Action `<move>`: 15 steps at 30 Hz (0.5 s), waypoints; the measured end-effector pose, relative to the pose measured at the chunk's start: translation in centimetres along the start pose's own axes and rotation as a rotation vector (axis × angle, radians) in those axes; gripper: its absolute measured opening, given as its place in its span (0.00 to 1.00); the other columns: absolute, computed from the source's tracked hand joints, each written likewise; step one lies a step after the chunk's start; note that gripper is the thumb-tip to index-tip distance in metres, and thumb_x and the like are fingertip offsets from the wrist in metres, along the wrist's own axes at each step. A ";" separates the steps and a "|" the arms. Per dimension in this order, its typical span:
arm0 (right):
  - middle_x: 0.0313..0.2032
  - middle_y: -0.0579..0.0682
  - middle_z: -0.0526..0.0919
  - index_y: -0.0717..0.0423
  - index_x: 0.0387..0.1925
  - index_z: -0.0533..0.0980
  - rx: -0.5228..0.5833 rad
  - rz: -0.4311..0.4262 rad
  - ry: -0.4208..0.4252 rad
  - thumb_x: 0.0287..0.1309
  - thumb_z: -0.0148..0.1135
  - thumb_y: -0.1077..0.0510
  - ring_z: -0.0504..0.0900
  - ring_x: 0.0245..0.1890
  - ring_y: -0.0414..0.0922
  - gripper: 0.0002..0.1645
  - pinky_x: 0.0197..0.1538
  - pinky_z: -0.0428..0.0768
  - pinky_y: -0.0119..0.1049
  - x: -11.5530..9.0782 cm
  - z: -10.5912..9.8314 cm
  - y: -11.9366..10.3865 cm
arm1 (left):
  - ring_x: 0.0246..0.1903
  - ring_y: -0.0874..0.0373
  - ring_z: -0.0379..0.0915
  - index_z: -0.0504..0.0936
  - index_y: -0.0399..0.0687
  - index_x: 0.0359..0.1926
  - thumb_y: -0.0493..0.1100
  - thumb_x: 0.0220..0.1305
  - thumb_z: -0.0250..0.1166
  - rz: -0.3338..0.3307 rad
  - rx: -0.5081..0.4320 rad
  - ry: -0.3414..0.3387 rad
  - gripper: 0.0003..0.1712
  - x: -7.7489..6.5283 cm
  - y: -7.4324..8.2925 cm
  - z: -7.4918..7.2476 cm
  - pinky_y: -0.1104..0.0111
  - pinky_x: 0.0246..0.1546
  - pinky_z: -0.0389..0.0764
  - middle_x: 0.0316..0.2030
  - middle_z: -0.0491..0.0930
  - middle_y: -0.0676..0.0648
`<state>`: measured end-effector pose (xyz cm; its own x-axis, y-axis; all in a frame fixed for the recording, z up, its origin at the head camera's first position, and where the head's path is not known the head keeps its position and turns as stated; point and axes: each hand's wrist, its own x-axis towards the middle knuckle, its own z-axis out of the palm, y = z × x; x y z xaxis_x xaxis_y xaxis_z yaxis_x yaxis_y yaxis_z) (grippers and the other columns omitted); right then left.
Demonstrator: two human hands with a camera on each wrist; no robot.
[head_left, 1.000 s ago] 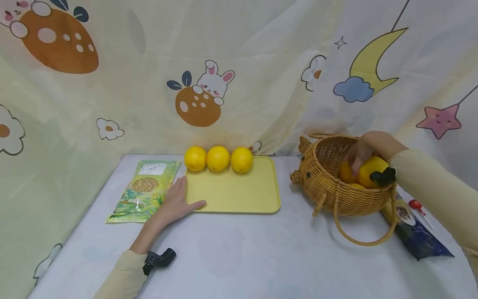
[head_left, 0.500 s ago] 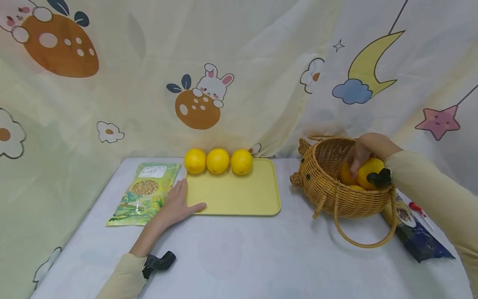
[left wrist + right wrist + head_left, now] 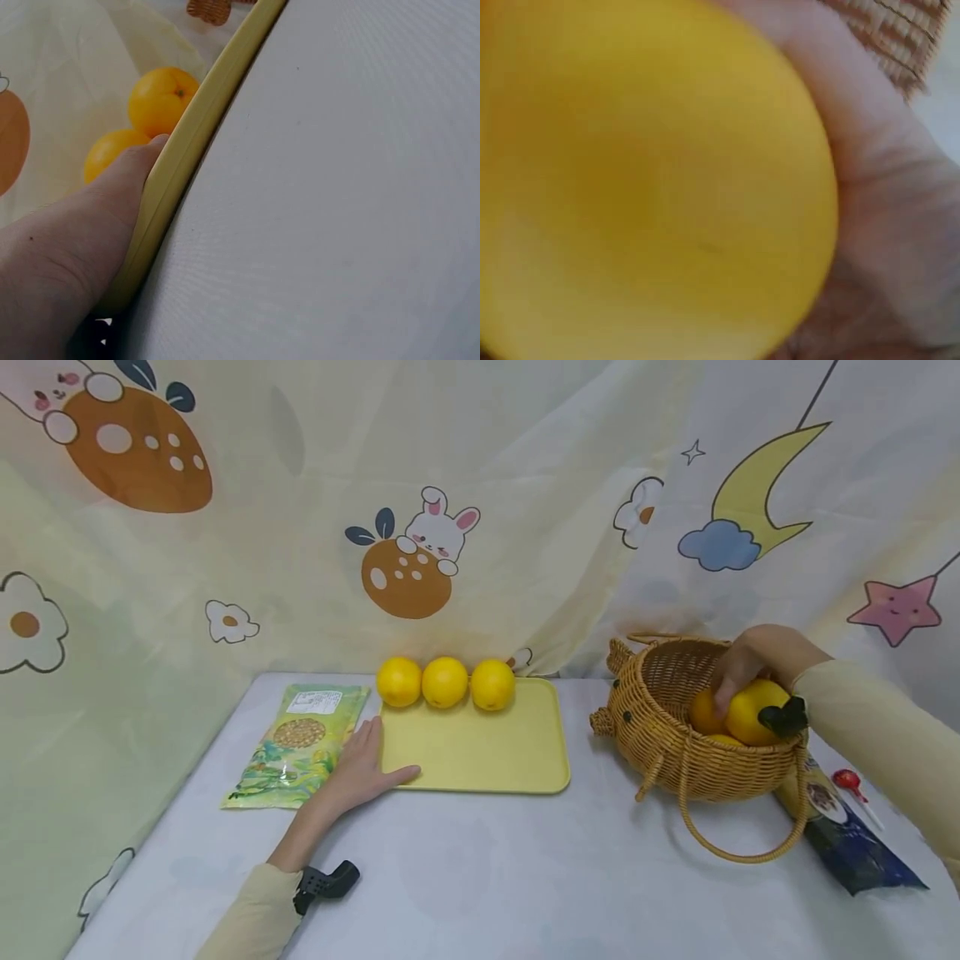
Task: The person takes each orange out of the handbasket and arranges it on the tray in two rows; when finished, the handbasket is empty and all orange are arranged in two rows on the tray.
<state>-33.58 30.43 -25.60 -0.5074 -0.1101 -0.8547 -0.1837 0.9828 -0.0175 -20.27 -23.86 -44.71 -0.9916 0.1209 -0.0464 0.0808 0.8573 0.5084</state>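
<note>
Three oranges (image 3: 446, 682) sit in a row along the back of a yellow tray (image 3: 480, 752). My left hand (image 3: 362, 774) rests at the tray's left end with its fingers extended, the thumb over the near rim, as the left wrist view also shows. At the right, my right hand (image 3: 738, 664) reaches into a wicker basket (image 3: 675, 768) shaped like a pig. Its thumb and fingers grip an orange (image 3: 705, 713) there; the far fingers are hidden. Another orange (image 3: 752, 710) lies under the wrist and fills much of the right wrist view.
Left of the tray lies a green packet (image 3: 300, 743) with a white label. A dark blue packet (image 3: 855, 852) and a red lollipop (image 3: 847, 779) lie right of the basket. The basket's handle (image 3: 738, 857) hangs down in front. A printed cloth (image 3: 300, 527) stands behind the table.
The head view has shifted slightly. Both hands keep their places, the left at the tray and the right inside the basket.
</note>
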 end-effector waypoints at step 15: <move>0.58 0.47 0.71 0.53 0.71 0.55 0.491 -0.606 0.062 0.76 0.32 0.50 0.76 0.51 0.50 0.28 0.53 0.82 0.49 -1.3 -0.3 4.0 | 0.76 0.35 0.31 0.34 0.32 0.75 0.76 0.52 0.60 -0.002 0.000 -0.005 0.73 0.2 0.2 0.0 0.42 0.74 0.41 0.76 0.33 0.31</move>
<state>-33.87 34.45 -24.42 -0.4860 -0.6424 -0.5926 -0.0578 0.7002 -0.7116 -20.43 -23.67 -44.58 -0.9912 0.1219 -0.0515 0.0790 0.8573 0.5087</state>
